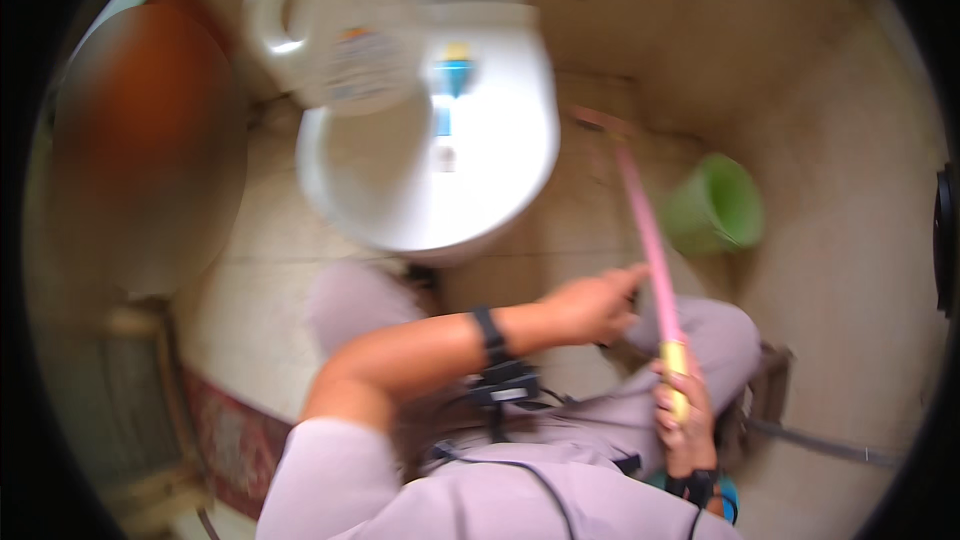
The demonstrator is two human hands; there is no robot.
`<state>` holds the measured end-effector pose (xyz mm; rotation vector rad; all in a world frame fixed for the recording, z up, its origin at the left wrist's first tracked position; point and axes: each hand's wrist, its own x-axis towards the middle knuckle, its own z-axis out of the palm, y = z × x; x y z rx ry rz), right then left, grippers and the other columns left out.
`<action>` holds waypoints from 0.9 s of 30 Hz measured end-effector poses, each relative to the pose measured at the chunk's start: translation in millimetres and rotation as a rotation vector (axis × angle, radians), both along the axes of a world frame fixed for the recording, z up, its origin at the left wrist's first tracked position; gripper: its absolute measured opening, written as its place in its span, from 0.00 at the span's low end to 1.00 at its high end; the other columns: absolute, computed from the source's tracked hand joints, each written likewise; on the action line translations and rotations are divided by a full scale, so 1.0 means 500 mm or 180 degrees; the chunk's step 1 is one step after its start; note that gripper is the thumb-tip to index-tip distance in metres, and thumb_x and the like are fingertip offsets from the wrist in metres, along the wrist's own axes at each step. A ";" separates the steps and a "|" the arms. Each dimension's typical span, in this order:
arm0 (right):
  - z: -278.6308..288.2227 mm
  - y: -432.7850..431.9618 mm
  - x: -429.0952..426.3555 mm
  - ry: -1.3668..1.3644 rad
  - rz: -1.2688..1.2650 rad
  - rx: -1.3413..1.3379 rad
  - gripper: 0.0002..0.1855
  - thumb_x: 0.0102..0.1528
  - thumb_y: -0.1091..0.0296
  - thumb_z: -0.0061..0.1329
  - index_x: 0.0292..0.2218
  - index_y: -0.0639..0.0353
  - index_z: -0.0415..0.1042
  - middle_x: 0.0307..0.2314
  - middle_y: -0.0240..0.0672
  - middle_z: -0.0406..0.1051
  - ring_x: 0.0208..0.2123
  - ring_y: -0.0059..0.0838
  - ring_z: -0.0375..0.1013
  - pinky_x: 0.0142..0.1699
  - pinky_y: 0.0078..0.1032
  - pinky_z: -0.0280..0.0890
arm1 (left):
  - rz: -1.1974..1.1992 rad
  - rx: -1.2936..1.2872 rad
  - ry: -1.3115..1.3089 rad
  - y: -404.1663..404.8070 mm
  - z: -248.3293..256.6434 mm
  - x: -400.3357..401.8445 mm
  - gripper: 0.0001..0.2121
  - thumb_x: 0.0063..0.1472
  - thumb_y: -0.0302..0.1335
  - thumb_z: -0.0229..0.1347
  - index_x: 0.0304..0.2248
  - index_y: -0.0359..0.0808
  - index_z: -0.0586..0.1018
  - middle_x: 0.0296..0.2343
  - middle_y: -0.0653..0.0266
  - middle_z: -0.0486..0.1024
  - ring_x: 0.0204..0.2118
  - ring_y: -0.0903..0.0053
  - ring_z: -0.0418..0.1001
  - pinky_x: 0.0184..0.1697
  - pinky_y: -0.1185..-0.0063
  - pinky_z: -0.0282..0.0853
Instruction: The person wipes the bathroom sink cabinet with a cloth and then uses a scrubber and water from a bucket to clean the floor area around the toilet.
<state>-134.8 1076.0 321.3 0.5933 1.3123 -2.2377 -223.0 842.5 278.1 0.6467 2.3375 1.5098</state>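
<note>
My right hand (684,409) is closed around the yellow grip of a long pink-handled tool (646,217), whose crosswise head points away from me and lies over the floor beside the toilet. My left hand (596,309) is just left of the pink handle, its index finger stretched towards it; whether it touches is blurred. Ahead of me is a white toilet (517,165) with its lid down. A small blue-and-yellow item (454,75) lies on the lid.
A large translucent jug (360,67) with a printed label overlaps the toilet's left side. A green bucket (709,206) is on the tiled floor at the right, near the wall. An orange-brown rounded object (154,120) looms blurred at the left. A grey hose (817,444) runs at the lower right.
</note>
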 end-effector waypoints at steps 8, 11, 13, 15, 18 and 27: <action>-0.073 -0.016 -0.021 0.0443 -0.0225 -0.0485 0.34 0.57 0.74 0.36 0.62 0.52 0.40 0.42 0.43 0.65 0.21 0.13 0.61 0.11 0.08 0.58 | 0.0386 0.0850 -0.0072 0.055 -0.061 0.052 0.32 0.55 0.29 0.52 0.58 0.40 0.52 0.37 0.50 0.73 0.37 0.55 0.73 0.41 0.68 0.68; -0.105 -0.001 -0.050 0.0692 -0.0044 -0.0488 0.32 0.59 0.71 0.36 0.62 0.54 0.41 0.42 0.42 0.65 0.21 0.12 0.61 0.12 0.07 0.58 | 0.0710 0.1071 -0.0156 0.065 -0.086 0.079 0.28 0.57 0.30 0.50 0.56 0.36 0.57 0.36 0.53 0.75 0.38 0.58 0.74 0.43 0.70 0.68; -0.082 -0.012 -0.075 0.0725 0.0088 -0.0445 0.30 0.60 0.68 0.36 0.61 0.55 0.43 0.42 0.41 0.66 0.21 0.11 0.61 0.12 0.06 0.58 | 0.0807 0.1026 -0.0228 0.059 -0.091 0.082 0.26 0.57 0.30 0.50 0.54 0.35 0.60 0.34 0.54 0.76 0.38 0.59 0.74 0.43 0.71 0.68; -0.052 -0.044 -0.117 0.0637 0.0185 -0.0342 0.29 0.61 0.64 0.36 0.61 0.56 0.46 0.42 0.40 0.66 0.20 0.11 0.60 0.12 0.05 0.57 | 0.0679 0.0762 -0.0248 0.030 -0.088 0.075 0.23 0.57 0.31 0.52 0.51 0.34 0.64 0.33 0.55 0.77 0.38 0.62 0.75 0.43 0.72 0.69; -0.024 -0.071 -0.155 0.1168 0.0645 -0.0046 0.29 0.63 0.53 0.31 0.61 0.55 0.47 0.43 0.41 0.67 0.18 0.12 0.61 0.14 0.06 0.54 | 0.0510 0.0494 -0.0102 -0.024 -0.071 0.057 0.24 0.58 0.34 0.52 0.51 0.34 0.65 0.34 0.55 0.77 0.37 0.65 0.75 0.42 0.73 0.69; 0.039 -0.123 -0.258 0.1491 0.2327 -0.0047 0.43 0.49 0.63 0.51 0.61 0.60 0.45 0.36 0.48 0.72 0.28 0.27 0.74 0.28 0.17 0.68 | 0.0539 0.1528 -0.1445 -0.075 0.045 -0.011 0.30 0.63 0.51 0.41 0.54 0.35 0.58 0.31 0.62 0.73 0.29 0.82 0.72 0.34 0.83 0.69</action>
